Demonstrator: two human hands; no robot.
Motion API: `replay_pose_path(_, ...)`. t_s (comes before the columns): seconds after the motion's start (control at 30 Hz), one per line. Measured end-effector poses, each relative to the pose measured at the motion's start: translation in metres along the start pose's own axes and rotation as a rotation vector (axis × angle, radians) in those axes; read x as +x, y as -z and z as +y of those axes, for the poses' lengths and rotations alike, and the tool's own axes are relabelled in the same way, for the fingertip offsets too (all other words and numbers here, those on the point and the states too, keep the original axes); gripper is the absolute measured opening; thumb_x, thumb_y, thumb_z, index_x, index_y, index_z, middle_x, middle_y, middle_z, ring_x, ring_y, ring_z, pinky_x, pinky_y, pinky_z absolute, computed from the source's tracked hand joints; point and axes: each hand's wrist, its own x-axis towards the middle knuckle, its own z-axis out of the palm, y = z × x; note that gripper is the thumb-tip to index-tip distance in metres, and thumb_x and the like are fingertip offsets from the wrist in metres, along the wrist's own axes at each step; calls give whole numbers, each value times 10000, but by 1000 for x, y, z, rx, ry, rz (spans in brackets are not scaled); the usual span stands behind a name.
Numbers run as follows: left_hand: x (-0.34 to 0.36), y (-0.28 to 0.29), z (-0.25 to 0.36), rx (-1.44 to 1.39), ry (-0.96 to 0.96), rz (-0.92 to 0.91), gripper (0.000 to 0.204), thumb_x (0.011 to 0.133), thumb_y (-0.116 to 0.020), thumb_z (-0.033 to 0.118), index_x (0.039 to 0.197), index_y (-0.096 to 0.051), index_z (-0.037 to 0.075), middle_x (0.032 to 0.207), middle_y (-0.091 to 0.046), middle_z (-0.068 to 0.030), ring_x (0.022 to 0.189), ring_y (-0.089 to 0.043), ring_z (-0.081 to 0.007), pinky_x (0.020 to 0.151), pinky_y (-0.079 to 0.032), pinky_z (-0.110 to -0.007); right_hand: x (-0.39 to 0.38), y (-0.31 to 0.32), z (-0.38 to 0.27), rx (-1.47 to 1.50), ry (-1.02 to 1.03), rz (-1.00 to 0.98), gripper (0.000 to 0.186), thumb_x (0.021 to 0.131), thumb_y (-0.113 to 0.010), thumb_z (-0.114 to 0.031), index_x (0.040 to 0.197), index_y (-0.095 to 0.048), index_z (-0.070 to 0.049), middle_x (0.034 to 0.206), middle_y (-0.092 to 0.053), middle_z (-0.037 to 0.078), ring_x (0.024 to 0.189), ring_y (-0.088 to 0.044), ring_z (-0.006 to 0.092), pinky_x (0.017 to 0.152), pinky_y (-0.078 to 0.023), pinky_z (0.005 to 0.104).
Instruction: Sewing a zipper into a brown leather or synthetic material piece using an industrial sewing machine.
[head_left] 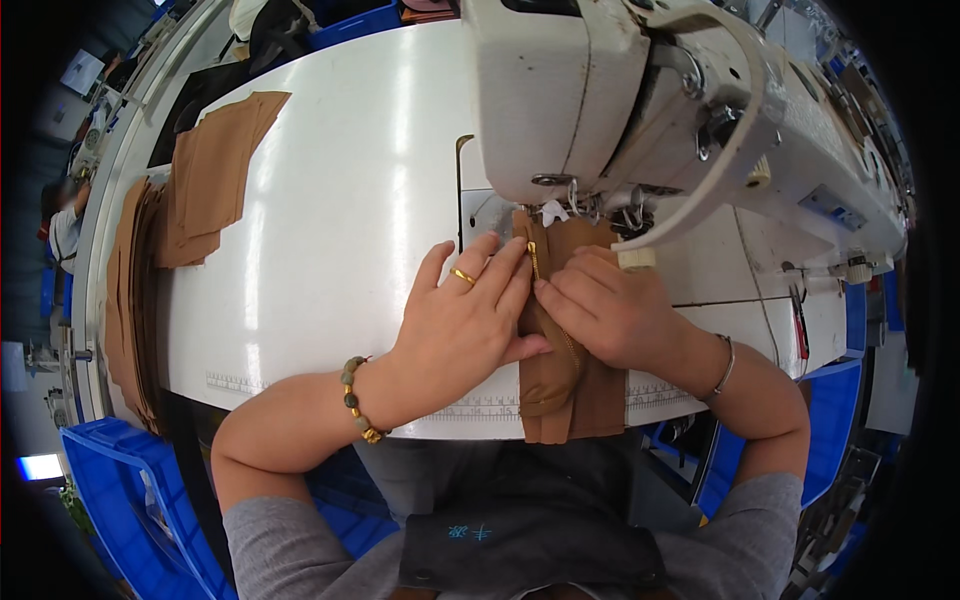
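Brown fabric (598,400) lies under the presser-foot area of a white sewing machine (560,110) and hangs over the table's front edge. Along it runs a brown zipper with a gold pull (533,258), its lower end loosely looped. My left hand (460,320) lies flat with fingers spread, fingertips against the fabric's left edge beside the pull. On the other side, my right hand (620,310) has its fingers curled and pressed together on the fabric, thumb and forefinger close to the zipper. The needle itself is too small to make out.
Several brown cut pieces (220,170) lie at the table's far left, beside a thick brown stack (130,300) at its edge. Blue crates stand below left (130,500) and right (835,430). Red-handled snips (800,325) lie right. Another person sits far left.
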Motion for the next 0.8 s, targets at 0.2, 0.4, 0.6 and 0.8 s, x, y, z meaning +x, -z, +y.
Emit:
replay_pose_path(0.2, 1, 3, -2, -21, -30, -31, 797, 735, -836, 397, 1394, -589, 24, 1452, -591, -101, 1381, -510, -312, 1136, -398, -499, 2, 4, -2, 21, -30, -77, 230, 761, -696, -140, 967, -699, -38, 986, -672, 38, 851, -694, 168, 662, -545, 314)
replay_pose_path(0.4, 3, 5, -2, -86, -4, -38, 802, 731, -843, 354, 1405, -567, 19, 1450, -593, -101, 1356, -527, -308, 1134, -402, -508, 4, -3, 0, 140, -216, -69, 250, 851, -678, -102, 1077, -667, 5, 1254, -689, 149, 1097, -709, 299, 867, -587, 395)
replay_pose_path(0.6, 4, 5, -5, -34, -51, -61, 797, 784, -814, 467, 1367, -604, -34, 1484, -591, -152, 1322, -533, -300, 1118, -425, -541, 0, -2, 1, 118, -153, -76, 286, 851, -675, -102, 1114, -659, 8, 1261, -685, 142, 1078, -708, 304, 870, -587, 394)
replay_pose_path(0.8, 3, 4, -4, -47, -11, -20, 771, 715, -859, 367, 1358, -601, 30, 1459, -596, -93, 1323, -545, -295, 1128, -417, -518, -3, 7, -1, 131, -277, -245, 396, 796, -768, -42, 1183, -683, -39, 1378, -658, 106, 1287, -652, 303, 856, -630, 338)
